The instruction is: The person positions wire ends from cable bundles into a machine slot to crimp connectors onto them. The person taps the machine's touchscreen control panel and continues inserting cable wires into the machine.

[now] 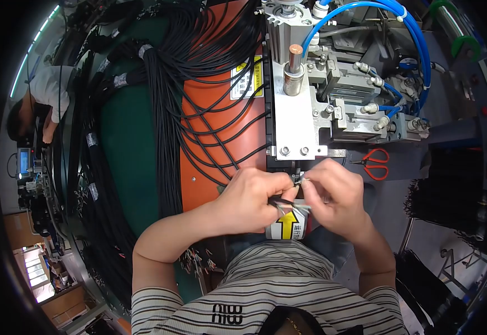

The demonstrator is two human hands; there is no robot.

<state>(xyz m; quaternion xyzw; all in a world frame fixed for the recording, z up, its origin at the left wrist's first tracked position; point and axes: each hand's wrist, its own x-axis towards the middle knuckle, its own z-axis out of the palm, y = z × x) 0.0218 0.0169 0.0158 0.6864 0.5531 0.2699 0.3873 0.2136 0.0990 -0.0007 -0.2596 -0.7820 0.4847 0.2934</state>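
Note:
My left hand (253,198) is closed around the ends of several black cables, whose stripped, light-coloured wire ends (295,206) stick out toward the right. Beside it, my right hand (335,196) pinches a small pale wire tip between thumb and fingers. The fingertips of both hands nearly meet just below the metal plate (296,120) of the machine. Below the hands is a white label with a yellow arrow (288,224). Black cables (168,128) run over the orange surface (199,187) to the machine's left side.
Red-handled scissors (375,164) lie right of the machine. Blue air tubes (425,56) arch over metal cylinders (355,84). Cable bundles (107,206) cover the green surface (123,142) at left. Another person (54,92) is at the far left. Black cables hang at right (450,206).

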